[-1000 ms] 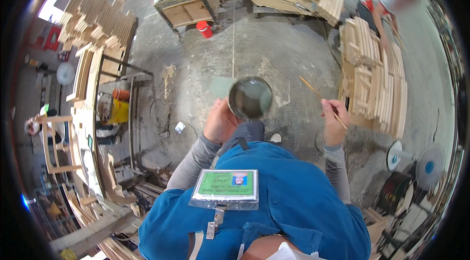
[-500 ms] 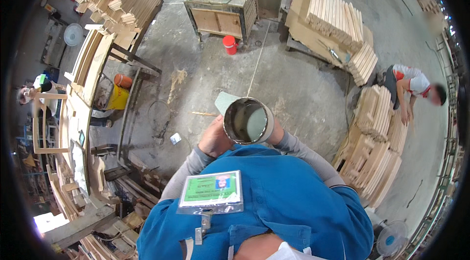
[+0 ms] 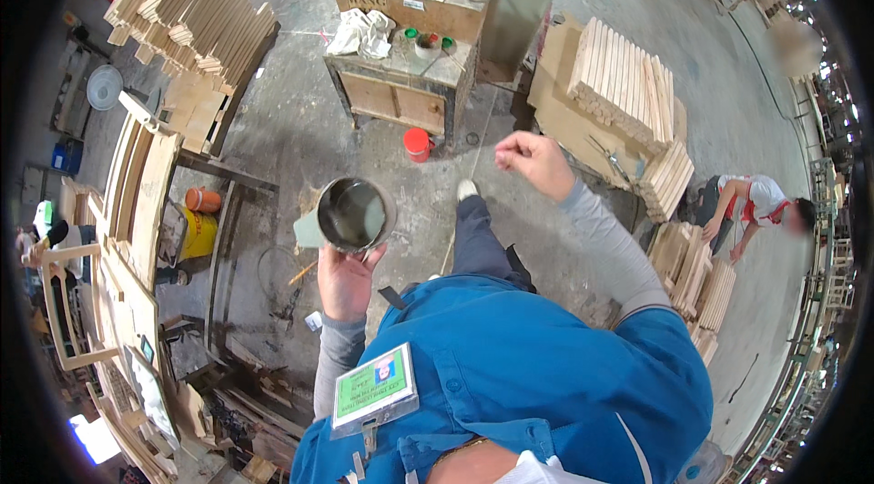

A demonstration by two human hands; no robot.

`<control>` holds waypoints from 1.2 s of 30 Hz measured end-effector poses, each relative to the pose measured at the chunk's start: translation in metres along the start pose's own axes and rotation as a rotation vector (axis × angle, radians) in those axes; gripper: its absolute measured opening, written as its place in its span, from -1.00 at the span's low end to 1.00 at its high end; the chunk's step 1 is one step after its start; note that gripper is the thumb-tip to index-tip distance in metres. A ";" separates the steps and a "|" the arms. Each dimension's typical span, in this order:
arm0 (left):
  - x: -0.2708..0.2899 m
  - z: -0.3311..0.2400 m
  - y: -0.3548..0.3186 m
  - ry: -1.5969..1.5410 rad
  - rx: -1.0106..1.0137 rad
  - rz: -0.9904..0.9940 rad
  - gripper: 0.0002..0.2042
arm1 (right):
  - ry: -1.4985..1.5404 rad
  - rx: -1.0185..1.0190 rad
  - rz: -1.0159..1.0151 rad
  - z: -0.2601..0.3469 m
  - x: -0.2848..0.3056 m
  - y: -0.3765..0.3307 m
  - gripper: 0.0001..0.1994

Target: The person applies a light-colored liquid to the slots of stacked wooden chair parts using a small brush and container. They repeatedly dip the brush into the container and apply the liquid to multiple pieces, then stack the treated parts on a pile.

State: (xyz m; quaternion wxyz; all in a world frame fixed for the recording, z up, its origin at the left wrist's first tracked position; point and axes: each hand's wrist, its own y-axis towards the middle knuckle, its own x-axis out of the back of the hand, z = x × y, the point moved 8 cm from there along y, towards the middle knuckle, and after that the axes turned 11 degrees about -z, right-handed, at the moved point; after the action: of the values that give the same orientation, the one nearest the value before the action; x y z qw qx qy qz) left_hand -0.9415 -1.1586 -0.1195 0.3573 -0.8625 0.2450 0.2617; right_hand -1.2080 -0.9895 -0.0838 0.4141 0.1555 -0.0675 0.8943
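My left hand (image 3: pixel 345 281) grips a round, open-topped can (image 3: pixel 386 208) from below, held out in front of my body. Dark stains coat its inner wall, and its greyish bottom shows. A flat pale grey-green piece (image 3: pixel 308 231) sticks out at the can's left side; I cannot tell whether it is fixed to the can or pinched against it. Out ahead to the right, my right hand (image 3: pixel 535 163) is raised with fingers curled together, and nothing shows in it.
A wooden workbench (image 3: pixel 391 83) with rags and small pots stands ahead, a red container (image 3: pixel 417 144) on the floor before it. Stacked wood strips (image 3: pixel 624 74) lie on the right, where another person (image 3: pixel 751 200) bends over. Left are a long table (image 3: pixel 137 202) and a yellow bucket (image 3: pixel 198 235).
My right hand has left the can and swung forward and right. My left hand has carried the can leftward. One leg has come forward, and the workbench appears closer.
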 end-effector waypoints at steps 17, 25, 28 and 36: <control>-0.088 -0.053 0.237 -0.133 -0.208 -0.542 -0.68 | -1.497 0.816 0.288 -0.155 -0.077 0.587 -0.89; -0.127 -0.094 0.307 -0.074 -0.264 -0.472 -0.71 | -1.208 0.812 0.196 -0.081 -0.053 0.642 -0.92; -0.155 -0.134 0.342 0.116 -0.331 -0.445 -0.71 | -0.673 1.022 0.144 0.051 -0.022 0.595 -0.94; -0.237 -0.208 0.362 0.377 -0.368 -0.099 -0.81 | -0.180 1.581 0.522 0.230 -0.001 0.365 -0.75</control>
State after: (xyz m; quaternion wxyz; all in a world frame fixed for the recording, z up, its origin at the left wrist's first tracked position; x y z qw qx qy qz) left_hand -1.2804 -1.4835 -0.0218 0.1551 -0.9574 0.2129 0.1187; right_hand -1.4341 -1.2836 0.1357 -0.0444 0.4504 0.5129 0.7295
